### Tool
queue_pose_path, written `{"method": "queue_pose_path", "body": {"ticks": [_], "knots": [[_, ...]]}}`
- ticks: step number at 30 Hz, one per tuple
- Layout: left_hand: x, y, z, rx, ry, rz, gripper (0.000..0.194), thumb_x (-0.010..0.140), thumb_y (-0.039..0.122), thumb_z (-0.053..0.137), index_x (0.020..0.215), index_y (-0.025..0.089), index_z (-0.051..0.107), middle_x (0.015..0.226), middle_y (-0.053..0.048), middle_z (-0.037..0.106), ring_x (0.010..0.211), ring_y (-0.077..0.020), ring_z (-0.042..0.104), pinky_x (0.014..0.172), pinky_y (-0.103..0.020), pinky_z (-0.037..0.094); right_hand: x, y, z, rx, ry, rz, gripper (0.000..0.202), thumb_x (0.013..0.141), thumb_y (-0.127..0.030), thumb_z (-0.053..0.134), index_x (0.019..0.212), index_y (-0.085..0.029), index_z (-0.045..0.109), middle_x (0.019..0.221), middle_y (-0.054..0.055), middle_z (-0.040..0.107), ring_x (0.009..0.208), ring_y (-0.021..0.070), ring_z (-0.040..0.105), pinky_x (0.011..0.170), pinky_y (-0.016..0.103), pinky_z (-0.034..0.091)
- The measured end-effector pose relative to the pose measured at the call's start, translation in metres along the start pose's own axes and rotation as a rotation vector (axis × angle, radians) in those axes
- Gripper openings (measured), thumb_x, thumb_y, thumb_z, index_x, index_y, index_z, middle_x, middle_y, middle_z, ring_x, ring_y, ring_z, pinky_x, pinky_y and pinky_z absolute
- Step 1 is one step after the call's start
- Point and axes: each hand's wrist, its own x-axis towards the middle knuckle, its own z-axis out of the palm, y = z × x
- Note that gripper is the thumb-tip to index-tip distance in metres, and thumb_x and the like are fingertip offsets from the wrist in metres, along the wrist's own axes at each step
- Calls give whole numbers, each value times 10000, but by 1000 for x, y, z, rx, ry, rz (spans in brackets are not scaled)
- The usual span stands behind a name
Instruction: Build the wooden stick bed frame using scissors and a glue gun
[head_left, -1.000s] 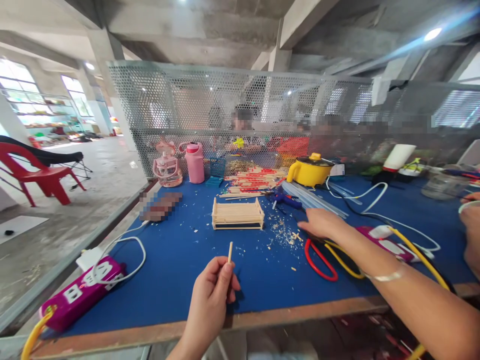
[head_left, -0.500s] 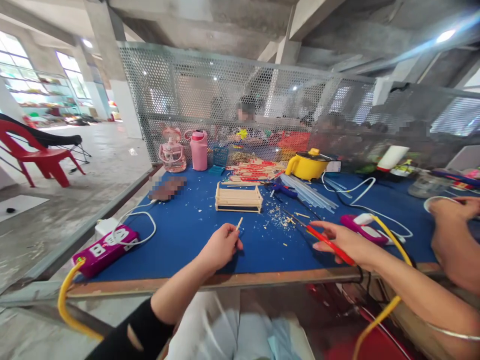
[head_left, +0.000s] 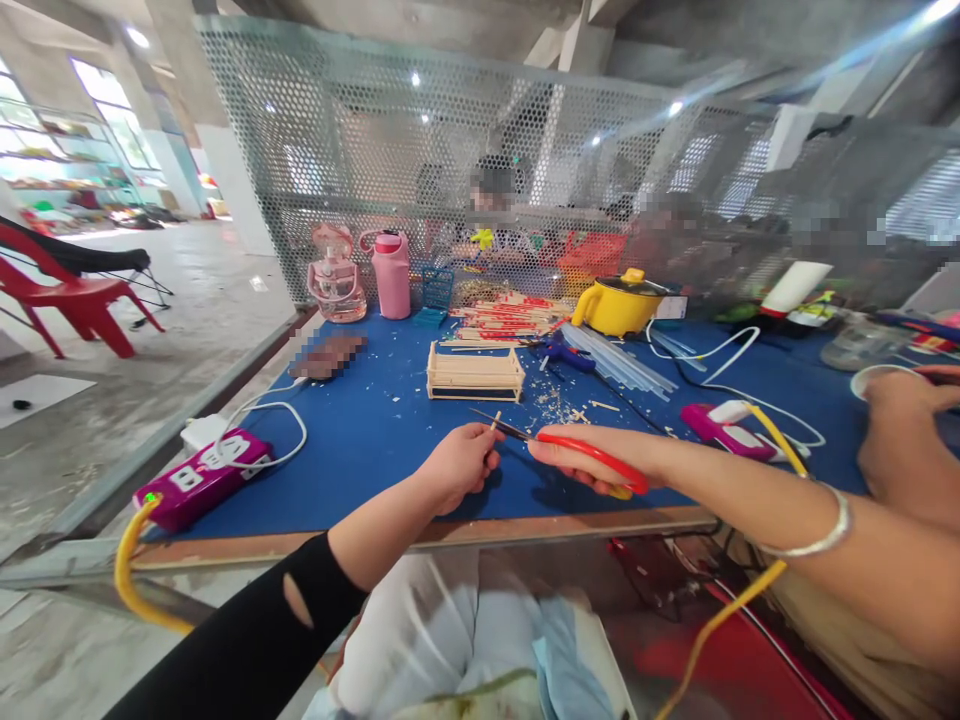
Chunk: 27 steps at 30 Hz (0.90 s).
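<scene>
1. The person's left hand [head_left: 465,468] is over the near part of the blue tabletop [head_left: 360,430], its fingers closed in a pinch on a short wooden stick [head_left: 496,419], which points up and slightly right.
2. The right hand [head_left: 592,455], to its right, has its fingers wrapped around the handles of scissors [head_left: 577,445] with red and yellow grips.
3. The dark blades point left and meet the stick in view, just above the left fingertips; whether they touch it cannot be told.
4. On the far side of the hands stands a small wooden frame [head_left: 475,376], built of pale sticks and untouched by either hand.
5. Right of the frame lie wood scraps [head_left: 559,405], and beyond them a blue glue gun [head_left: 564,352] beside translucent rods [head_left: 619,358].
6. Farther back, a pile of sticks [head_left: 506,322] with red markings lies between a pink bottle [head_left: 391,280] on the left and a yellow pot [head_left: 616,308] on the right.
7. At the near left sits a purple power strip [head_left: 202,482] with a white plug; another purple strip [head_left: 720,430] lies to the right.
8. At the far right edge, a co-worker's hand [head_left: 904,395] is beside a round white-rimmed container [head_left: 862,380].
</scene>
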Motion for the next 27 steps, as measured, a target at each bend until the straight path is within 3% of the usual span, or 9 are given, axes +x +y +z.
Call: {"method": "queue_pose_path", "body": {"ticks": [11,14,17,19,22,24,27], "knots": [[3,-6,-1,-8,-42,20,197,921,252,320,995,188,491,493,82,366,356,-58,231,358,-173,143,10,-6,4,-27,29,-1,530,731,-723,499,873,-213,466,598,-69,405,421,45,348,357,152,285],[6,-6,-1,23,-25,10,208,923,247,314,1006,185,494,480,83,372,337,-60,230,354,-178,148,19,-4,3,-148,102,114,580,700,-770,468,764,-193,457,530,-45,454,411,79,427,373,192,357],[6,-6,1,60,3,1,208,929,260,324,997,179,503,485,81,383,333,-57,252,354,-174,159,26,-2,0,-227,86,237,607,693,-785,425,680,-182,487,500,-16,472,410,109,460,399,246,410],[6,-5,3,83,16,-10,209,930,264,334,979,174,515,483,79,386,331,-56,255,356,-175,157,27,-3,-1,-287,74,202,535,716,-717,450,656,-189,510,478,-36,419,399,97,404,397,240,379],[7,-6,4,113,46,-15,208,925,261,356,952,166,539,468,73,385,333,-59,256,358,-186,150,25,-8,-1,-413,102,79,330,734,-479,525,572,-194,485,455,-50,330,415,83,307,406,223,282],[9,-8,4,129,70,-5,196,918,278,396,935,167,556,465,69,393,338,-59,262,363,-191,152,25,-11,1,-453,126,45,253,700,-324,532,507,-185,447,462,-40,338,444,83,304,432,229,256],[12,-12,3,147,104,12,184,905,303,452,906,168,576,469,62,417,350,-56,278,375,-193,171,31,-10,3,-490,142,9,205,639,-220,511,450,-173,447,480,-26,387,500,96,364,469,231,273]]}}
